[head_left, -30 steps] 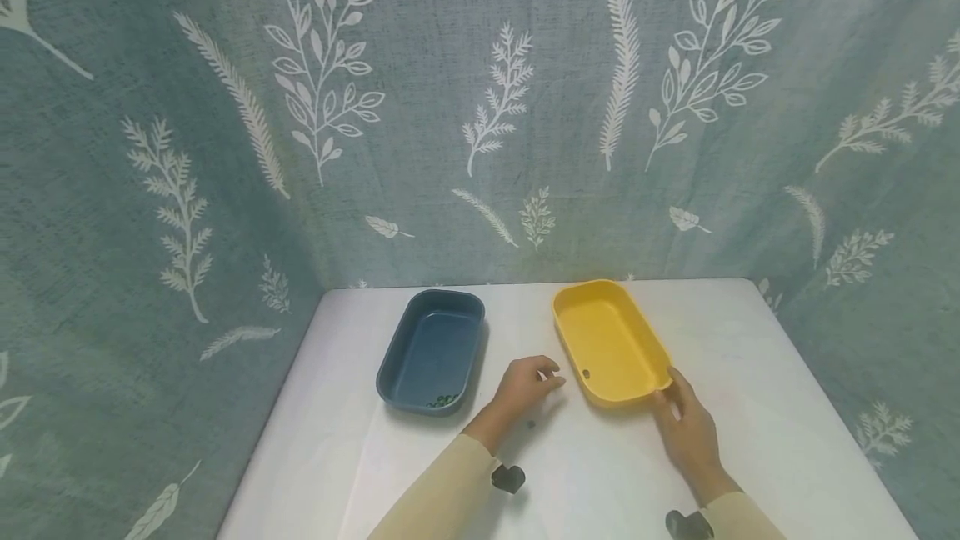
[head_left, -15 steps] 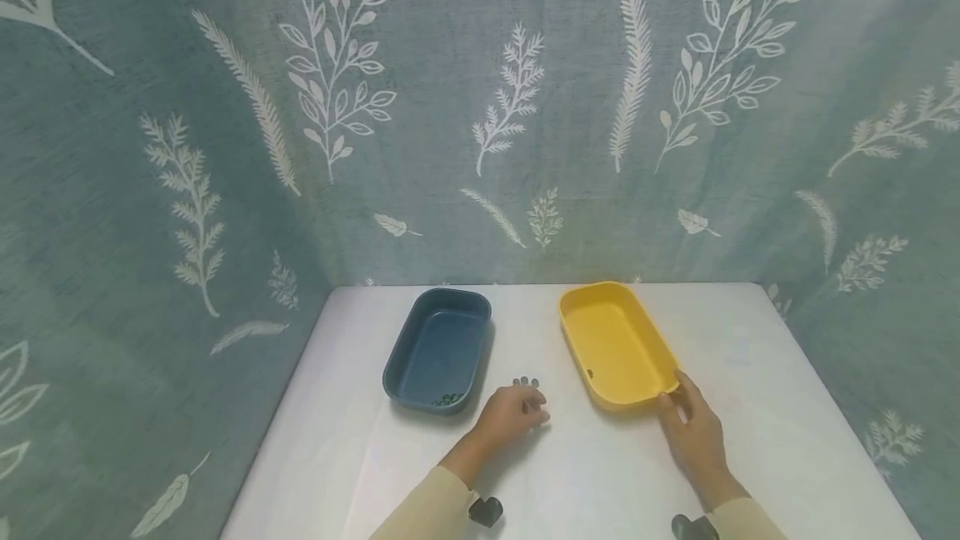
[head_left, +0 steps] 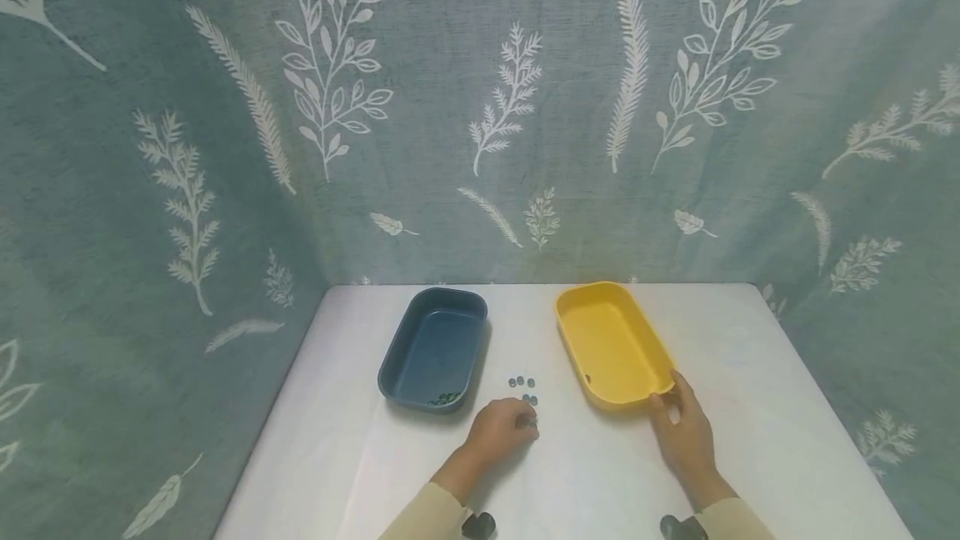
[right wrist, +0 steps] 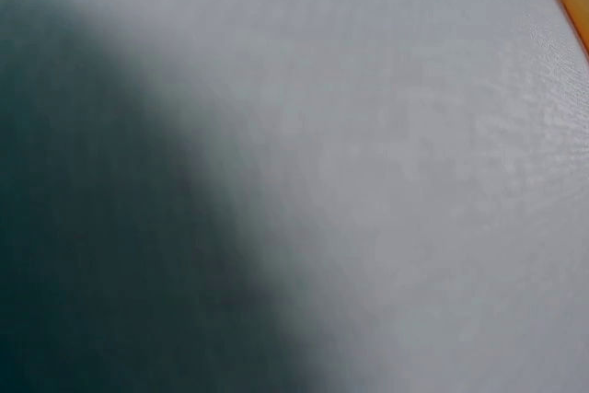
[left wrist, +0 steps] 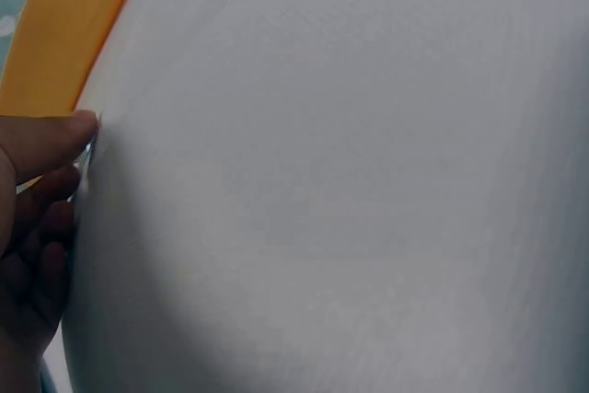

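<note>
On a white table stand a dark blue tray [head_left: 431, 348] and a yellow tray [head_left: 611, 344]. A few small dark beads [head_left: 522, 382] lie on the table between them. More beads [head_left: 442, 397] sit at the blue tray's near end. One dark speck [head_left: 587, 377] lies in the yellow tray. My left hand [head_left: 504, 427] rests on the table just behind the loose beads, fingers curled; whether it pinches a bead is hidden. My right hand [head_left: 678, 427] grips the yellow tray's near right corner. The left wrist view shows curled fingers [left wrist: 37, 149] and the yellow tray [left wrist: 55, 34].
The white table [head_left: 750, 373] is backed and flanked by a teal leaf-print cloth [head_left: 480, 107] close behind both trays. The right wrist view shows only table surface [right wrist: 414, 181], a dark shadow and a sliver of the yellow tray [right wrist: 580, 2].
My left hand has drawn back toward me and curled its fingers, uncovering the loose beads between the trays. My right hand stays on the yellow tray's corner.
</note>
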`<state>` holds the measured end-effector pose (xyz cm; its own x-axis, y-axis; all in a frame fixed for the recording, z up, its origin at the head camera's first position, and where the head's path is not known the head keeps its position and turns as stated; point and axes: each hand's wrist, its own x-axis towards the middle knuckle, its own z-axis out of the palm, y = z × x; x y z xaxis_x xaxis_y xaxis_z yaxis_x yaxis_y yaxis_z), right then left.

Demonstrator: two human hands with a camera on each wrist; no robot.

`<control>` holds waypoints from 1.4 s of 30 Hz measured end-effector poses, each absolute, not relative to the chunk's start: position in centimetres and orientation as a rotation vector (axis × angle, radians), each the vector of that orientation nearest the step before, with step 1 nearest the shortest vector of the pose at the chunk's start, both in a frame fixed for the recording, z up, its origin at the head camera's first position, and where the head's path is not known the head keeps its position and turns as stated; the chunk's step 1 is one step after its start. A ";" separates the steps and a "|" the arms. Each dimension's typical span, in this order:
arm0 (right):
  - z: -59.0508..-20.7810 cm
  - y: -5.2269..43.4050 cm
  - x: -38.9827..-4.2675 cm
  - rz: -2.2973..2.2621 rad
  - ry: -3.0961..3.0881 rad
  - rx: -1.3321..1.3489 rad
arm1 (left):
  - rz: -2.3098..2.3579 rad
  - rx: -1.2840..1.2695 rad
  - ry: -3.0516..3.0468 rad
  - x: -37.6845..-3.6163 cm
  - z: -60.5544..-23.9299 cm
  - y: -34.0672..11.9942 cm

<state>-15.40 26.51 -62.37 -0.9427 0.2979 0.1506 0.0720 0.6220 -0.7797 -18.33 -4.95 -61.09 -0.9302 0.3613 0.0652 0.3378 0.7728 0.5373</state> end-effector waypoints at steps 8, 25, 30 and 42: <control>-62.9 26.7 -15.6 1.209 -2.577 -0.277 | 0.879 0.553 2.926 -18.2 -61.6 -4.8; -62.8 26.5 -15.5 1.201 -2.582 -0.263 | 1.054 0.494 2.857 -18.7 -61.3 -5.0; -62.2 26.5 -15.5 1.203 -2.590 -0.264 | 1.074 0.518 2.864 -19.2 -60.5 -4.5; -62.8 26.8 -15.7 1.196 -2.598 -0.289 | 1.074 0.673 2.899 -20.6 -58.8 -3.1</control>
